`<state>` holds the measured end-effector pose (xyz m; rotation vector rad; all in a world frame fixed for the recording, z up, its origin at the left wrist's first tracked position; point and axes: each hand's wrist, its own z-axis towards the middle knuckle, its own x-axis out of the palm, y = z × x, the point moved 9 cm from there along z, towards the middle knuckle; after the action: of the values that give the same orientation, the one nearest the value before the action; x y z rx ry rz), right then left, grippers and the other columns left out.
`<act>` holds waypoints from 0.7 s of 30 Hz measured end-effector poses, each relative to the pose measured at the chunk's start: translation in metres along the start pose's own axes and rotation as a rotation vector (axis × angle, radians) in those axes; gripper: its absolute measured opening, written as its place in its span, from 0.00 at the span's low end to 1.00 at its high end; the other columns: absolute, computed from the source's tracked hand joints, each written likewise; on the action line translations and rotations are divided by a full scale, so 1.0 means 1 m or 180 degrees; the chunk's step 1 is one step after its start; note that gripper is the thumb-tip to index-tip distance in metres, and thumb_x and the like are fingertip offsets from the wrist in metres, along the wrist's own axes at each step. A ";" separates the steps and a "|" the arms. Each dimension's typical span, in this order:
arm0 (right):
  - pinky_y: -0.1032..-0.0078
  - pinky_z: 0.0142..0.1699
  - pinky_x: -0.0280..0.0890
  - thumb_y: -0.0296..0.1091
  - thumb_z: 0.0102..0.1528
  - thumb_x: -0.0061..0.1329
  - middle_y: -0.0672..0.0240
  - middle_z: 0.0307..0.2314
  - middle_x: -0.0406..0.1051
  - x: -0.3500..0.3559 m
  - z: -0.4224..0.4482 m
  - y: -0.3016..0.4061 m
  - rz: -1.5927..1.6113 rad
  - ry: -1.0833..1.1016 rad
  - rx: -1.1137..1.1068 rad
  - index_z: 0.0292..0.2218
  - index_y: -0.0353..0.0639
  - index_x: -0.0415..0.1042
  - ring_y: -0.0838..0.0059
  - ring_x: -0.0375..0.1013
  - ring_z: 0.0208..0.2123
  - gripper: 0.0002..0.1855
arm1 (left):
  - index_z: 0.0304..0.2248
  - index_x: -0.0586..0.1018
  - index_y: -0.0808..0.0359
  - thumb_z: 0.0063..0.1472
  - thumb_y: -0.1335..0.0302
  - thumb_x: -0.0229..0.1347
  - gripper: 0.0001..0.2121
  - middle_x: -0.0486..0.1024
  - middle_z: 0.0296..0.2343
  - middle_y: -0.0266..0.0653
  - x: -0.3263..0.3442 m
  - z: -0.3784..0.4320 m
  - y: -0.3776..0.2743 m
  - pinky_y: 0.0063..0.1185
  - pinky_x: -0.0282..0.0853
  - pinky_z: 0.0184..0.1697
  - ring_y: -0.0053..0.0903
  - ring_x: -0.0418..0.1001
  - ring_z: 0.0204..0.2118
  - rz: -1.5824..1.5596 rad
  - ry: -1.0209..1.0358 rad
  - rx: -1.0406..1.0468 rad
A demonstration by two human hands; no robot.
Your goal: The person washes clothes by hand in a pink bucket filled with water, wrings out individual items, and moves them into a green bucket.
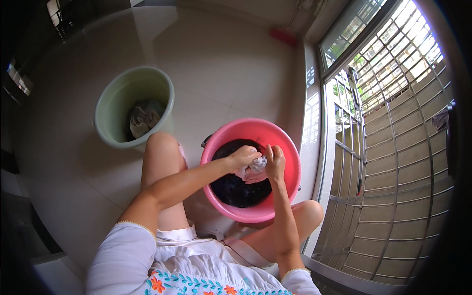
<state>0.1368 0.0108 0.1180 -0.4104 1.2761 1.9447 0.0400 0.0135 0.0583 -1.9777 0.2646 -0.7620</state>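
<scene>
Between my knees stands a pink plastic bucket (287,166) with dark water or dark wet cloth (236,190) in its bottom; I cannot tell which. Over its opening, my left hand (244,158) grips one side of a wet, bunched cloth (254,171), pale grey and pinkish. My right hand (275,160) grips the other side, fingers closed. The cloth's lower part hangs down inside the bucket, above the dark contents. Both hands look wet.
A pale green bucket (110,105) stands on the tiled floor (206,73) at the left, holding pale and dark cloth (144,120). To the right are a sliding-window frame (326,147) and a metal security grille (394,166). A red broom head or dustpan (283,36) lies by the far wall.
</scene>
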 end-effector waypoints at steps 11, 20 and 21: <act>0.83 0.38 0.59 0.29 0.46 0.42 0.67 0.29 0.65 0.034 -0.013 0.001 0.2229 0.1661 0.1323 0.36 0.34 0.62 0.79 0.64 0.32 0.15 | 0.29 0.69 0.72 0.41 0.72 0.53 0.15 0.70 0.21 0.43 -0.016 -0.006 -0.031 0.20 0.65 0.26 0.22 0.70 0.23 0.1680 -0.0343 0.0413; 0.82 0.38 0.59 0.27 0.42 0.47 0.71 0.28 0.66 0.079 -0.056 -0.039 0.2269 0.2424 0.1609 0.37 0.39 0.63 0.80 0.65 0.31 0.17 | 0.28 0.70 0.68 0.49 0.72 0.51 0.08 0.70 0.21 0.35 0.011 -0.007 -0.041 0.17 0.64 0.23 0.17 0.67 0.22 -0.0373 0.0476 0.0622; 0.82 0.38 0.59 0.29 0.43 0.46 0.71 0.27 0.66 0.080 -0.056 -0.044 0.2193 0.2282 0.1820 0.35 0.40 0.64 0.80 0.64 0.31 0.15 | 0.29 0.69 0.67 0.50 0.71 0.51 0.08 0.69 0.21 0.33 0.018 -0.014 -0.050 0.16 0.64 0.22 0.17 0.67 0.21 -0.1140 0.0753 0.0604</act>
<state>0.1089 0.0043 0.0148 -0.4157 2.6280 1.8690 0.0391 0.0200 0.1126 -1.7746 -0.0275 -1.2089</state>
